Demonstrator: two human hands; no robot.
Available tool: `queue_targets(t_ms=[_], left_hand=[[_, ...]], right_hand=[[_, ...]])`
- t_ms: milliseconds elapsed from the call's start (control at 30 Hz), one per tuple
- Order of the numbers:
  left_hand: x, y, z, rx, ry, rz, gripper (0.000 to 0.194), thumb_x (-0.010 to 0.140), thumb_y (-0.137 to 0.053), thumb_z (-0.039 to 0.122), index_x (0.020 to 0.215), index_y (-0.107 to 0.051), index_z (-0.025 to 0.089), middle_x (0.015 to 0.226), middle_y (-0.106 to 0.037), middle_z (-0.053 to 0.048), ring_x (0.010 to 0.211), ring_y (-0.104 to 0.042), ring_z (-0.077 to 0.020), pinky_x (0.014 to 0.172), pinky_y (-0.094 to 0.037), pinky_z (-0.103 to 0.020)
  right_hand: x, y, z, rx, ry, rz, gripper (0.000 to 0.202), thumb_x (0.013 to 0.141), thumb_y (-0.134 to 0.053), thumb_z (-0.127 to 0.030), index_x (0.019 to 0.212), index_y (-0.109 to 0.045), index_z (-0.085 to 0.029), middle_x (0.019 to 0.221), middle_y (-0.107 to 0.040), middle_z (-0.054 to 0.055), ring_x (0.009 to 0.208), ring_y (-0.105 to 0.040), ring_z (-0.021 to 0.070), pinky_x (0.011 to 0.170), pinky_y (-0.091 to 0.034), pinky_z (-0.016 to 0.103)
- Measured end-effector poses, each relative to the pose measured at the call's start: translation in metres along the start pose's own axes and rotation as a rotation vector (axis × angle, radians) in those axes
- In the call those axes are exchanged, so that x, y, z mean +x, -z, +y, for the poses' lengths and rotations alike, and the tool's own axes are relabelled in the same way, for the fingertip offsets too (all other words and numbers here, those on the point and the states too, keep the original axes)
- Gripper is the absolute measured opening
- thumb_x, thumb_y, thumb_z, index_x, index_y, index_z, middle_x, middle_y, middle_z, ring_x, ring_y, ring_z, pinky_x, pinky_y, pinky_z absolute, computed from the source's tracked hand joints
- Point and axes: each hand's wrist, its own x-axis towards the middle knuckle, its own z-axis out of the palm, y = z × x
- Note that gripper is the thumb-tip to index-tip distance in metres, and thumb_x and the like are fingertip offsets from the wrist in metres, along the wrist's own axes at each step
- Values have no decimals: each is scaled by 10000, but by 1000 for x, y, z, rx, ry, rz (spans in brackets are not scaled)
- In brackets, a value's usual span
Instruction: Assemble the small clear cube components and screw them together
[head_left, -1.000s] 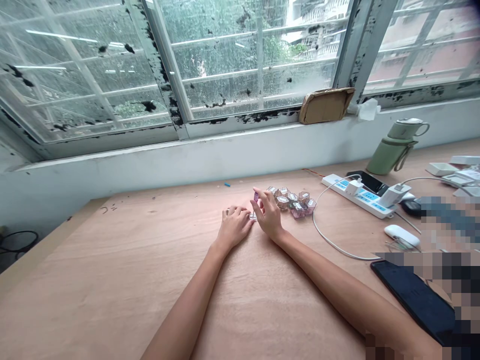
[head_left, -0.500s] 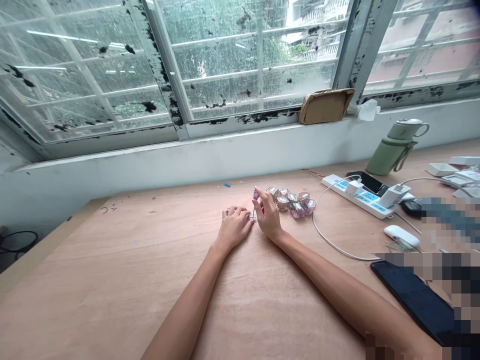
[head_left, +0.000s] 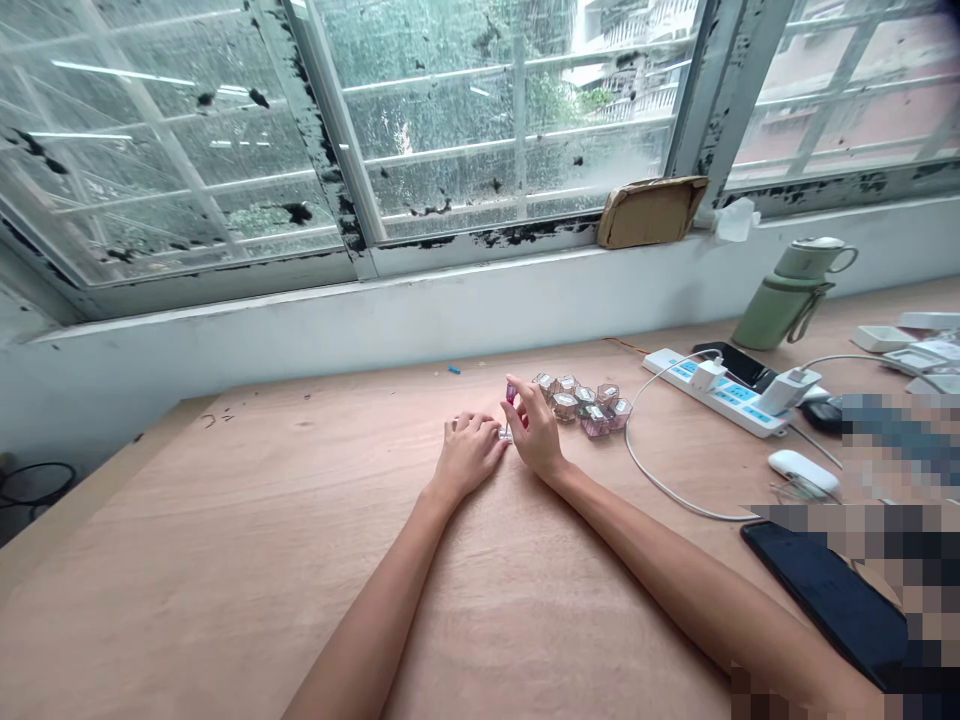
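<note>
My right hand [head_left: 536, 432] is closed around a small screwdriver [head_left: 511, 391] with a purple-pink handle. The screwdriver stands nearly upright, its thin shaft pointing down. Under its tip lies a small clear piece [head_left: 505, 435] on the tabletop, its details too small to make out. My left hand [head_left: 466, 452] rests palm down on the table, its thumb and fingertips pressed against that piece from the left. Just right of my right hand sits a cluster of several clear hexagonal containers [head_left: 565, 404] with pale labels, some smoky and some pinkish.
A white power strip [head_left: 679, 375] with chargers and a looping white cable lies to the right. Beyond it stand a green bottle [head_left: 776, 300] and a black mouse [head_left: 821, 415]. A white case [head_left: 802, 470] and a dark phone [head_left: 832, 600] lie nearer. A tiny blue piece [head_left: 454, 370] is near the wall.
The screwdriver handle appears slightly turned, and my right fingers have shifted a little on it. My left hand has stayed in place.
</note>
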Motion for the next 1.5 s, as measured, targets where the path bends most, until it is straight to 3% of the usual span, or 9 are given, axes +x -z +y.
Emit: queue_targets(t_ms=[300, 567, 1033, 1500], left_hand=[[0, 1, 1, -6, 3, -1, 239, 1011, -506, 395, 1134, -661, 260, 1263, -661, -64, 1216, -519, -265, 993, -359, -452], [0, 0, 0, -6, -3, 5, 246, 1009, -509, 397, 1153, -654, 260, 1253, -658, -63, 1213, -517, -268, 996, -362, -452], [0, 3, 2, 2, 3, -9, 226, 1011, -520, 388, 1137, -655, 258, 1265, -666, -50, 1220, -516, -263, 982, -350, -447], [0, 1, 1, 11, 4, -8, 246, 1017, -503, 392, 1136, -657, 242, 1266, -667, -62, 1218, -521, -267, 988, -354, -456]], right_hand=[[-2, -1, 0, 70, -45, -1, 444, 1026, -422, -236, 1468, -395, -240, 1005, -638, 45, 618, -535, 110, 516, -440, 234], [-2, -1, 1, 59, -31, 7, 386, 1009, -506, -265, 1391, -463, -230, 873, -623, -5, 584, -527, 99, 519, -427, 223], [-2, -1, 2, 208, -101, -22, 402, 977, -485, -181, 1364, -408, -261, 913, -614, -4, 593, -546, 93, 514, -406, 208], [-3, -2, 2, 138, -45, -30, 380, 988, -536, -228, 1350, -424, -262, 894, -634, -11, 591, -532, 100, 537, -419, 226]])
